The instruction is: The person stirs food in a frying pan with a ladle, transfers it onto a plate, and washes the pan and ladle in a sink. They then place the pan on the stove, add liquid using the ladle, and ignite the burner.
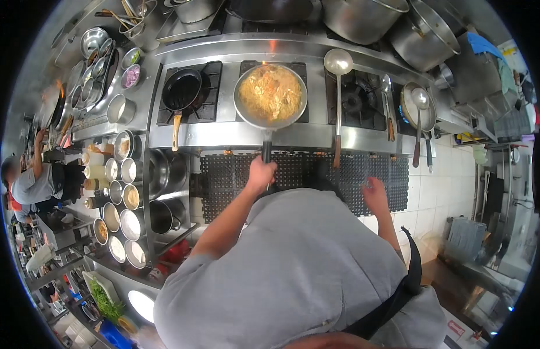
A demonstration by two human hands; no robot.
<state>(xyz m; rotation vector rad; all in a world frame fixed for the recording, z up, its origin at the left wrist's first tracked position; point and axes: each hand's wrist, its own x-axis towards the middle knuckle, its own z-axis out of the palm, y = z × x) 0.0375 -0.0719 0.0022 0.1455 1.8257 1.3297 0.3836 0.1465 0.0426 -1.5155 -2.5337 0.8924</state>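
My left hand [262, 174] is wrapped round the dark handle of a frying pan [241, 114]. The pan rests over the middle burner, and noodles [271, 93] in an orange-yellow sauce with pale pieces fill it. A little flame shows behind its far rim. My right hand [373, 191] hangs to the right over the floor mat, touching nothing, its fingers loosely apart. Closest to it is a long ladle [338, 63], laid across the right burner with its brown handle over the stove's front edge.
A black pan [183, 89] with a wooden handle sits on the left burner. Tongs [388, 99] and a pan with a spoon [419, 100] lie right. Large pots [424, 41] stand behind. Left are ingredient tins [130, 224] and a co-worker [37, 180] near a flaming pan.
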